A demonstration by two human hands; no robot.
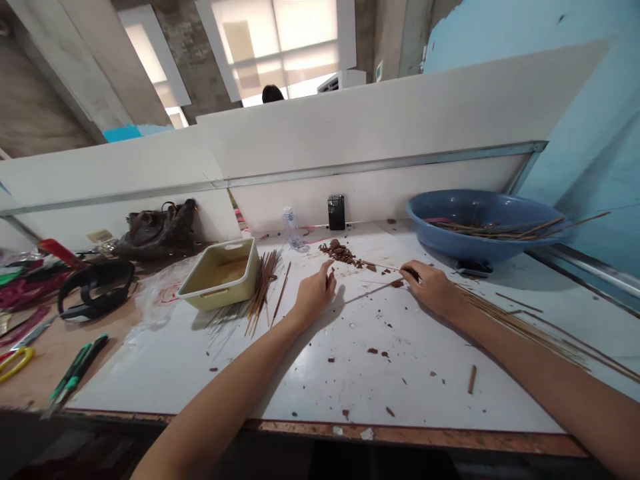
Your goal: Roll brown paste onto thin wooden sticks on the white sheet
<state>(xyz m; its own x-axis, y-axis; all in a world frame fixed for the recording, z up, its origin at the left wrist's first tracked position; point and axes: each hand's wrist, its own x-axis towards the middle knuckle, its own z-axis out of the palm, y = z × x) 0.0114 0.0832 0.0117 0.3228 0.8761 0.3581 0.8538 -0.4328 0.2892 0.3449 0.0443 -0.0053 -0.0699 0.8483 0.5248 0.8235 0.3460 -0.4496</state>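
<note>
My right hand (431, 287) pinches a thin brown stick (385, 268) between its fingertips, and the stick's far end points toward a heap of brown crumbly material (340, 252) on the white tabletop (380, 373). My left hand (314, 291) rests close to the heap with its fingers curled and holds nothing. A loose bundle of thin brown sticks (263, 293) lies to its left. More long sticks (530, 333) run under my right forearm, and brown crumbs dot the table.
A blue plastic bowl (480, 223) holding sticks stands at the back right. A cream tray (220, 277) sits back left, beside a water bottle (291, 227) and a black phone (337, 212). Green-handled pliers (77, 367), a dark bag (160, 230) and other tools lie left. A white partition runs behind.
</note>
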